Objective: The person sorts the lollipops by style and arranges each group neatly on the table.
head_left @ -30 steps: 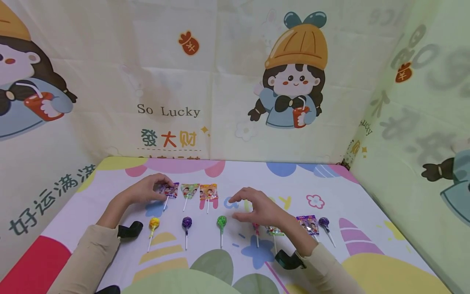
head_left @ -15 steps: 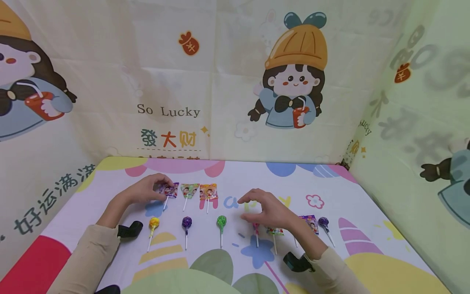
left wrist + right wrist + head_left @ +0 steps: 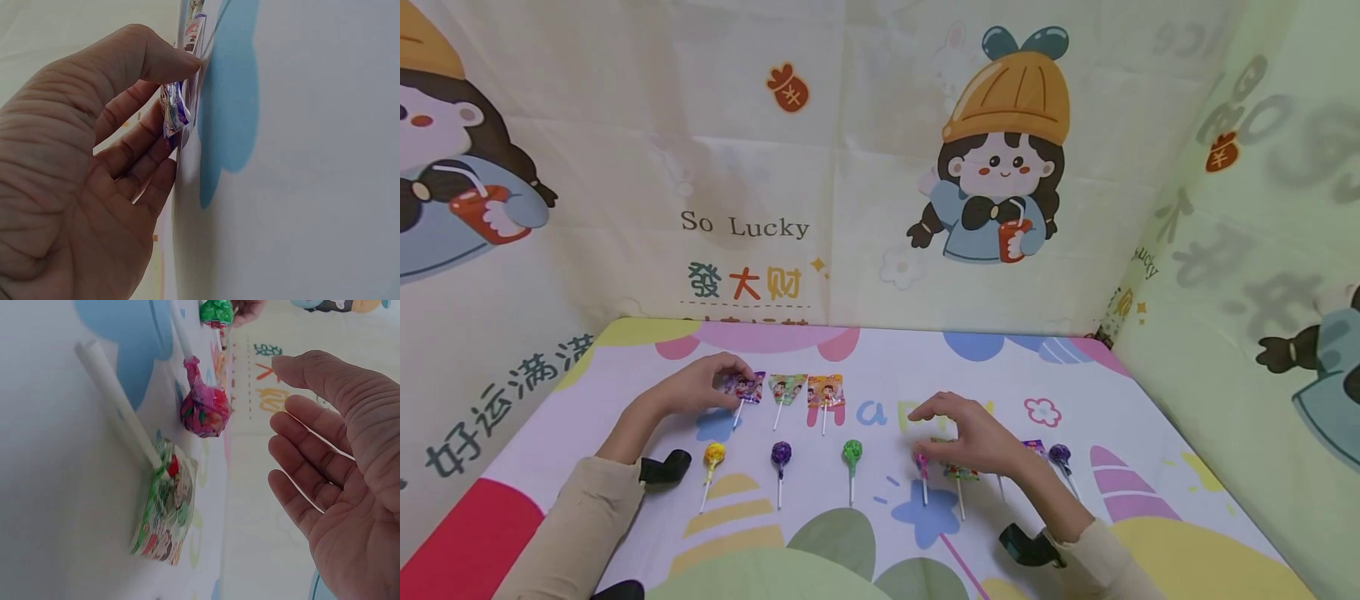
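Note:
My left hand [image 3: 696,387] holds the left edge of a flat purple-wrapped lollipop [image 3: 751,388] at the back left of the table. In the left wrist view the thumb and fingers lie on either side of its shiny wrapper [image 3: 177,112]. Fingers loosely bent and nothing between them, my right hand [image 3: 973,440] hovers over the right part of the front row. Below it are a round pink lollipop [image 3: 205,412] and a flat green-wrapped lollipop [image 3: 165,509]. A flat purple-wrapped lollipop [image 3: 1034,447] is partly hidden behind the right wrist.
Beside the left hand lie flat green-wrapped [image 3: 787,387] and orange-wrapped [image 3: 826,390] lollipops. Round yellow [image 3: 715,454], purple [image 3: 782,453] and green [image 3: 852,452] ones lie in front, another purple one [image 3: 1060,456] at far right. A printed cloth wall [image 3: 880,167] stands behind the table.
My right hand has moved to the right and a little nearer, away from the orange-wrapped lollipop. The left hand and the lollipops stay where they were.

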{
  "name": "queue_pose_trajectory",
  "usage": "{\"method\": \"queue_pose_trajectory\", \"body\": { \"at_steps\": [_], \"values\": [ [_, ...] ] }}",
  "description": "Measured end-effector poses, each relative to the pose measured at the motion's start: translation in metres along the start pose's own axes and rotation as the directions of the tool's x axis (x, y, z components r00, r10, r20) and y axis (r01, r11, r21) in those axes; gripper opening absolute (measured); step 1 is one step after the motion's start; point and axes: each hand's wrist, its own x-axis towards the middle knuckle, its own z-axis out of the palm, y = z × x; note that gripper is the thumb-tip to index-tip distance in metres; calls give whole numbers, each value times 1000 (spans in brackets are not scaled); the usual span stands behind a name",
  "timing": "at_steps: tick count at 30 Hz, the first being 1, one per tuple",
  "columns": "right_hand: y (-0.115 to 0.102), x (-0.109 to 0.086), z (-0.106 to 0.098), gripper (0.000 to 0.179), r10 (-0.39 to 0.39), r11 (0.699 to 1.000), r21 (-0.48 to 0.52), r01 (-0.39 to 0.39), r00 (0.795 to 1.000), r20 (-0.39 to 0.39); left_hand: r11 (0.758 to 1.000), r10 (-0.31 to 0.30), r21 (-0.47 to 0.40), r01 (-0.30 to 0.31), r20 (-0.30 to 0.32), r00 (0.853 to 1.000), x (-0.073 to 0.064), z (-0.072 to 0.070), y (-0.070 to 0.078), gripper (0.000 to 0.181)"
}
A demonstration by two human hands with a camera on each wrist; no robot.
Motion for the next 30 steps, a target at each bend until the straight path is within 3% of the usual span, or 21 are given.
{"method": "queue_pose_trajectory", "body": {
  "at_steps": [6, 15, 30],
  "values": [
    [4, -9, -3, 36, 20, 1000, -7, -20, 1000, -13, 1000, 20, 12, -20, 0, 1000, 1, -1, 0, 36],
    [11, -20, -6, 35, -20, 999, -30, 19, 1000, -23, 1000, 19, 17, -19, -1, 1000, 1, 0, -1, 36],
    [19, -32, -9, 39, 23, 999, -39, -22, 1000, 6, 1000, 6, 13, -6, -5, 1000, 1, 1, -2, 36]
  ]
}}
